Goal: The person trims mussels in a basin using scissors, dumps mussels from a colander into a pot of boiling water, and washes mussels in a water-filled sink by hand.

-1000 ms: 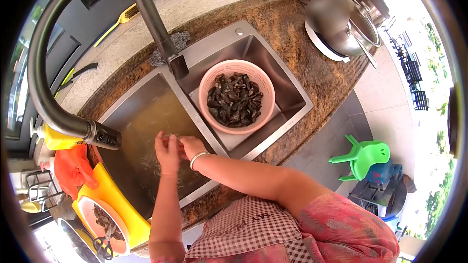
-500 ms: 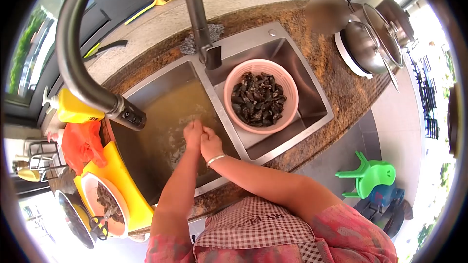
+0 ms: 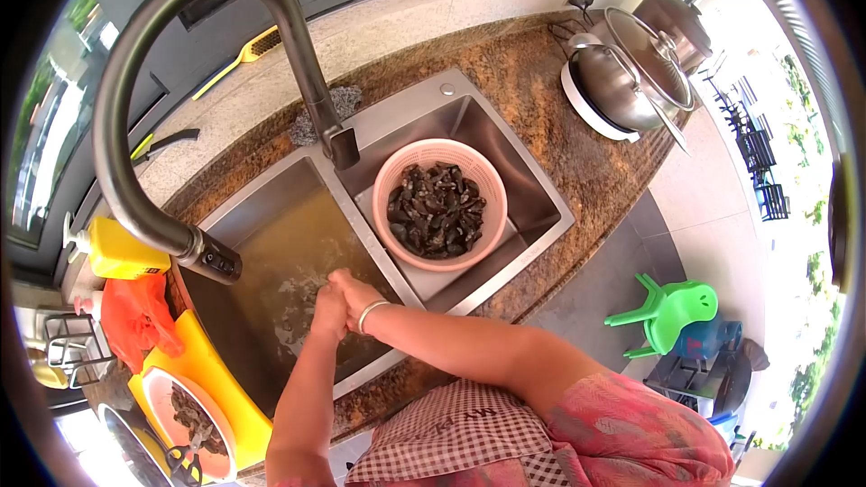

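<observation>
Over the murky water in the left sink basin, my left hand and my right hand are pressed together. Both are closed, and anything between them is hidden. A bangle circles my right wrist. Dark shellfish fill a pink strainer basket in the right basin, beside my hands. The tall curved faucet arches over the left basin, its spray head to the left of my hands.
Left of the sink are a yellow soap bottle, a red bag, a yellow board and a pink bowl with scissors. A kettle and a lidded pot stand at the back right. Green chair on the floor.
My hands were loosely together with some fingers apart; now they are closed against each other. The camera view has shifted, and froth shows on the water.
</observation>
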`<act>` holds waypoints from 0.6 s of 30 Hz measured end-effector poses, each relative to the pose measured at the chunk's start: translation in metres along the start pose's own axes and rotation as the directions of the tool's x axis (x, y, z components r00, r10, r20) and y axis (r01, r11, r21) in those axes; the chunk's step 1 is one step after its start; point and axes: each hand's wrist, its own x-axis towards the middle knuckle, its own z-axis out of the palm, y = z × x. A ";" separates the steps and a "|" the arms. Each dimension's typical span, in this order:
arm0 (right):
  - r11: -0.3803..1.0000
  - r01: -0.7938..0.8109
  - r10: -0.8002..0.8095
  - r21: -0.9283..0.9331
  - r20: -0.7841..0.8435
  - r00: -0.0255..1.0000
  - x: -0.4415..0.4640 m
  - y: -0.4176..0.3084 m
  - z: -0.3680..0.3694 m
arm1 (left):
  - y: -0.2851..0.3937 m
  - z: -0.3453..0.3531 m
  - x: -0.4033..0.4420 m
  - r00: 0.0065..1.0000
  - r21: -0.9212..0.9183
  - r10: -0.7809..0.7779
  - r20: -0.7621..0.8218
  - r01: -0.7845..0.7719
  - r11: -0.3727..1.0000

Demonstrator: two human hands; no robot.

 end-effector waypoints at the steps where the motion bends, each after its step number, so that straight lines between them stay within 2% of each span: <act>1: 0.972 0.158 -0.167 -0.174 -0.040 0.985 0.007 0.006 0.004 | -0.002 0.004 -0.006 0.963 0.222 0.230 -0.138 -0.197 0.955; 2: 0.888 0.300 -0.337 -0.348 -0.049 0.940 0.014 0.010 0.007 | -0.004 0.001 -0.010 0.941 0.090 0.314 -0.125 -0.304 0.948; 3: 0.754 0.411 -0.494 -0.513 -0.029 0.869 0.020 0.015 0.010 | -0.007 -0.006 -0.016 0.920 0.290 0.373 -0.122 -0.326 0.900; 5: 0.714 0.450 -0.500 -0.537 0.060 0.864 -0.002 0.011 0.029 | 0.001 -0.016 -0.022 0.872 0.637 0.485 -0.058 -0.342 0.691; 6: 0.522 0.463 -0.546 -0.716 0.137 0.827 -0.009 0.003 0.031 | 0.025 -0.011 -0.034 0.945 0.832 0.322 -0.056 -0.134 0.539; 7: 0.290 0.441 -0.569 -0.849 0.217 0.793 -0.023 -0.004 0.035 | 0.052 -0.005 -0.048 0.981 0.952 0.165 -0.101 0.047 0.304; 8: -0.041 0.385 -0.571 -0.922 0.338 0.748 -0.050 -0.012 0.039 | 0.056 -0.002 -0.053 0.972 0.993 0.230 -0.041 0.015 0.114; 9: -0.369 0.285 -0.527 -0.885 0.451 0.720 -0.078 -0.020 0.043 | 0.049 -0.005 -0.058 0.955 0.997 0.295 0.021 0.003 -0.082; 11: -0.781 0.190 -0.332 -0.594 0.654 0.680 -0.102 -0.024 0.034 | 0.017 -0.036 -0.067 0.964 0.959 0.259 -0.059 0.127 -0.253; 12: -0.725 0.321 -0.254 -0.609 0.669 0.698 -0.126 -0.032 0.033 | 0.028 -0.039 -0.072 0.988 0.973 0.099 -0.121 0.138 -0.185; 13: -0.701 0.360 -0.256 -0.616 0.688 0.679 -0.142 -0.036 0.029 | 0.041 -0.040 -0.083 0.983 0.979 -0.072 -0.169 0.160 -0.124; 15: -0.670 0.436 -0.279 -0.600 0.748 0.602 -0.158 -0.049 0.009 | 0.052 -0.035 -0.103 0.982 0.979 0.044 -0.186 0.189 -0.078; 18: -0.544 0.591 -0.270 -0.596 0.791 0.549 -0.163 -0.084 -0.036 | 0.060 -0.013 -0.126 0.967 0.982 0.173 -0.186 0.178 0.057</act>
